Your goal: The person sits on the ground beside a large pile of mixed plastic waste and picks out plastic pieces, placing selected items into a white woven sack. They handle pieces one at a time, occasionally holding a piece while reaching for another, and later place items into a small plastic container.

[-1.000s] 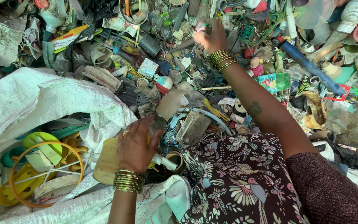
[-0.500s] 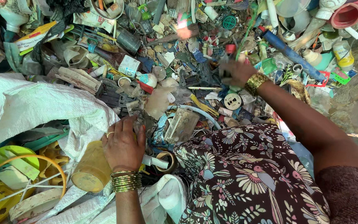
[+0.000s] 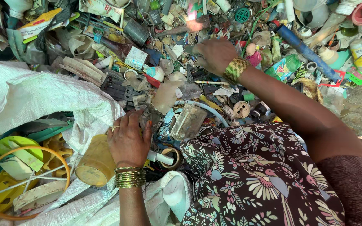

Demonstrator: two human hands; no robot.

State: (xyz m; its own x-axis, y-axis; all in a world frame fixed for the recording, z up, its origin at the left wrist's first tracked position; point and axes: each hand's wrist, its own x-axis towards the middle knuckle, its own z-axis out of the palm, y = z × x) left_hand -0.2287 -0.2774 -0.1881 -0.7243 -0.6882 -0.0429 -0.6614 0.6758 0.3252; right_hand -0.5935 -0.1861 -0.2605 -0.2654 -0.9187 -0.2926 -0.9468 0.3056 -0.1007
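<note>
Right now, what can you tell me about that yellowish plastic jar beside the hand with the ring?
The yellowish translucent plastic jar lies on its side, tilted, its round flat end facing the camera. It looks grimy and scuffed, with no lid in view. It rests at the mouth of the white woven sack, above a pale oval plastic piece. The left hand, wearing a ring and gold bangles, lies against its right side, palm down; the fingers point toward the scrap pile.

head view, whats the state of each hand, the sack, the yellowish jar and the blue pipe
left hand: palm down on the scrap by the sack's mouth, holding nothing
right hand: reaching into the scrap pile, fingers curled; hold unclear
white sack: open, partly filled
yellowish jar: on its side
blue pipe: lying slanted on the pile
</note>
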